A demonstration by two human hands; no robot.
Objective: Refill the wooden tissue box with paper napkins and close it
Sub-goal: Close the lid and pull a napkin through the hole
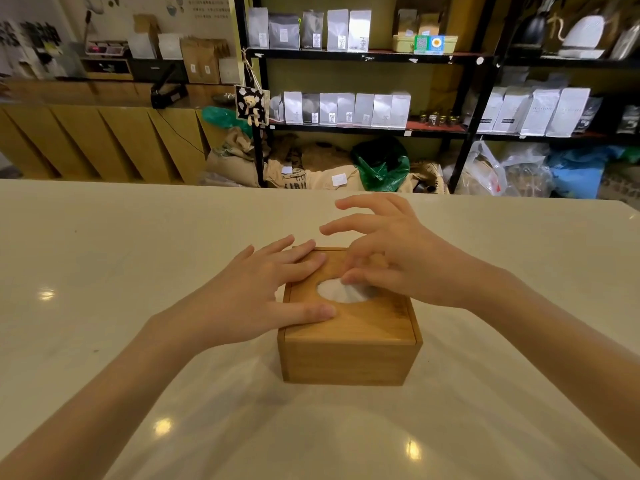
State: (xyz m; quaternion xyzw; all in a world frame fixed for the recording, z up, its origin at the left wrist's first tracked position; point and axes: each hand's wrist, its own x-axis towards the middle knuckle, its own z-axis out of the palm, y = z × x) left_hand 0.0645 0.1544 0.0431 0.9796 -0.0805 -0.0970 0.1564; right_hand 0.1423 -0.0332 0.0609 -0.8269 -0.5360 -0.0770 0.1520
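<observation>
Head view, wooden tissue box (349,355) closed, left hand (256,299) on lid, right hand (398,261) at napkins (337,292)

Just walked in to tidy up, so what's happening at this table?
A person is finishing a wooden tissue box on the white table. The lid is on. The left hand rests flat on the lid, steadying it, while the right hand pinches at the white napkin showing in the oval opening.

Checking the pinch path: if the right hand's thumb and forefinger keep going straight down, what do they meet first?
Likely the white napkin in the lid's oval hole; the right hand pinches just above it, though contact is unclear.
</observation>
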